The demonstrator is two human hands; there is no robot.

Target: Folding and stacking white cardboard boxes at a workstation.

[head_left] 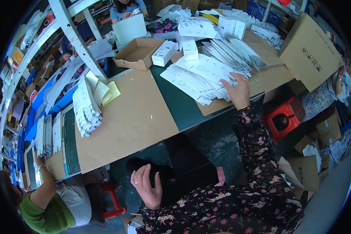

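Note:
My right hand (239, 91) reaches over the table to the right edge of a fanned pile of flat white cartons (199, 80). Thumb and fingers are apart, the tips touching or just above the top cartons; no carton is lifted. Behind it lies a second row of flat cartons (234, 52), seen edge-on. My left hand (147, 187) hovers over my lap, away from the table, its fingers apart and nothing in it. Beyond the pile, a folded-up white box (165, 53) and an upright white box (189, 48) stand beside an open brown cardboard tray (134, 54).
Cardboard sheets (124, 113) cover parts of the green tabletop (173, 105). Another carton stack (85, 107) lies left. A large brown box (310, 50) stands at right, near a red stool (283, 117). A metal post (80, 43) rises at left. Co-workers sit around, one in green (46, 210).

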